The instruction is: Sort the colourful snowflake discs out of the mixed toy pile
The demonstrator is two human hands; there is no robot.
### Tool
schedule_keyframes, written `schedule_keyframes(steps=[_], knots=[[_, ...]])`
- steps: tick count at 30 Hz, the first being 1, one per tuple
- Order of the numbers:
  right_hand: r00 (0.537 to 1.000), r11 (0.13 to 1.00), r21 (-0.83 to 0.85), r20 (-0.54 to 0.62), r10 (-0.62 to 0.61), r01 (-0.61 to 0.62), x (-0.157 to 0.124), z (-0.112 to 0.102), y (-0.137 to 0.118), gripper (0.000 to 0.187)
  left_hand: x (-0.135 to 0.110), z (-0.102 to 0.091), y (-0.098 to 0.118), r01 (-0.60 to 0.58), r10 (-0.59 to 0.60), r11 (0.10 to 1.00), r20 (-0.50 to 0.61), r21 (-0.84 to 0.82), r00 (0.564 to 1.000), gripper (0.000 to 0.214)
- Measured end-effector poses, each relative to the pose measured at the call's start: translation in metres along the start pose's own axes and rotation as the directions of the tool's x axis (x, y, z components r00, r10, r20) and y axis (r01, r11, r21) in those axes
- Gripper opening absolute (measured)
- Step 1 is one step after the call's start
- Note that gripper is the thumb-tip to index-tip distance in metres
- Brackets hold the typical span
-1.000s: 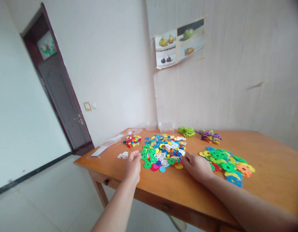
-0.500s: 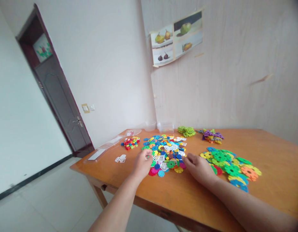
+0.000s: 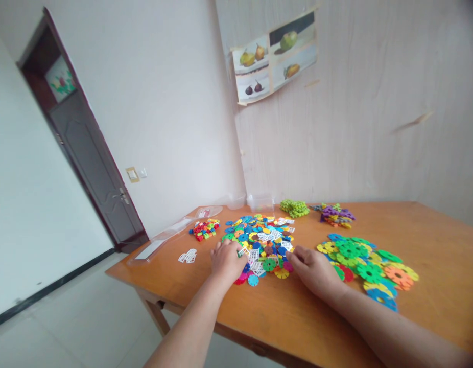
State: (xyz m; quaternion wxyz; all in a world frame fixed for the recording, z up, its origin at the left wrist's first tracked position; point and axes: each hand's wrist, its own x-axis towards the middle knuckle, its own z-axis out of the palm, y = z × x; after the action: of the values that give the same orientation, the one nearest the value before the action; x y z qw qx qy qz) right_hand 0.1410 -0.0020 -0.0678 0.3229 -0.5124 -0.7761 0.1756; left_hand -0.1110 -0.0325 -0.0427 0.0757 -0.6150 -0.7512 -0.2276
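A mixed pile of small plastic pieces (image 3: 269, 264) lies between my hands, with notched coloured discs and white lattice pieces in it. My left hand (image 3: 229, 261) is palm down at its left edge, fingers bent over; what they hold, if anything, is hidden. Beside that thumb is a white lattice piece (image 3: 243, 252). My right hand (image 3: 315, 270) rests at the pile's right edge, thumb and fingers closed together; anything between them is too small to make out. Several more white lattice pieces (image 3: 188, 256) lie apart, left of my left hand.
Larger flower discs (image 3: 370, 272) are heaped right of my right hand. Farther back are red and multicoloured small blocks (image 3: 204, 230), green pieces (image 3: 294, 208), purple and orange pieces (image 3: 337, 215), and a clear plastic box (image 3: 260, 203). A clear lid (image 3: 148, 249) lies along the table's left edge.
My left hand has turned from a pinch to palm down over the pile's left edge. My right hand has barely moved. The view has shifted slightly.
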Motion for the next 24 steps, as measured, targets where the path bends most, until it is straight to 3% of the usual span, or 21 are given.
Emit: schedule_keyframes(steps=[5, 8, 11, 15, 18, 24], knots=[[1.0, 0.999, 0.029, 0.025, 0.013, -0.014, -0.001, -0.001, 0.001, 0.041, 0.008, 0.007, -0.004, 0.036, -0.051, 0.954, -0.041, -0.299, 0.998, 0.002], [0.999, 0.999, 0.04, 0.037, 0.012, -0.014, -0.001, 0.0, 0.004, 0.042, 0.017, 0.008, -0.014, 0.11, -0.127, 0.816, 0.01, -0.567, 0.992, 0.003], [0.999, 1.0, 0.026, 0.039, -0.002, 0.001, 0.0, 0.0, 0.006, 0.042, 0.026, 0.003, -0.032, 0.155, -0.219, 0.694, -0.001, -0.703, 0.976, 0.004], [0.999, 1.0, 0.014, 0.038, -0.011, 0.011, -0.001, 0.0, 0.005, 0.041, 0.035, -0.011, -0.073, 0.197, -0.362, 0.656, -0.074, -0.728, 0.929, 0.008], [0.999, 1.0, 0.027, 0.039, 0.0, -0.001, -0.002, 0.0, 0.004, 0.04, 0.038, -0.021, -0.109, 0.289, -0.493, 0.671, -0.119, -0.683, 0.862, 0.013], [0.999, 0.999, 0.051, 0.046, -0.009, 0.007, -0.001, 0.003, 0.01, 0.039, 0.035, -0.029, -0.167, 0.346, -0.574, 0.692, -0.191, -0.633, 0.796, 0.013]])
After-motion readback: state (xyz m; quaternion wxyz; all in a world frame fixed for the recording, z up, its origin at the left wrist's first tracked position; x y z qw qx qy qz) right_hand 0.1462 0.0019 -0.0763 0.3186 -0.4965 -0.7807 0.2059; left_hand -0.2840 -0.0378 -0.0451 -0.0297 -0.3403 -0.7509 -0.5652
